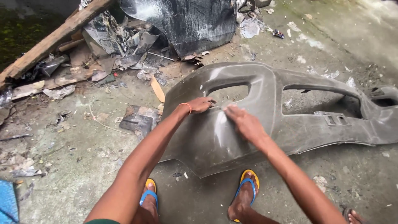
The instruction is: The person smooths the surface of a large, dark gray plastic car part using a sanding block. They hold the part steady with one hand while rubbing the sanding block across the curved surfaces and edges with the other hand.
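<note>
A dusty grey car bumper (290, 124) lies on a littered concrete floor (83, 166), its cut-out openings facing up. The left hand (200, 104) curls over the edge of the nearest opening, gripping it; an orange band (187, 107) circles that wrist. The right hand (244, 123) lies flat, fingers together, pressed on the bumper's surface (whether anything sits under the palm cannot be told). Yellow-and-blue sandals (248, 184) stand just below; scrap wood and torn sheeting (103, 45) lie beyond.

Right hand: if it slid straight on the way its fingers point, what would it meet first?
The right hand lies flat on the grey car bumper, fingers pointing up-left. It would probably first reach the rim of the bumper's opening, close to the left hand resting there.
</note>
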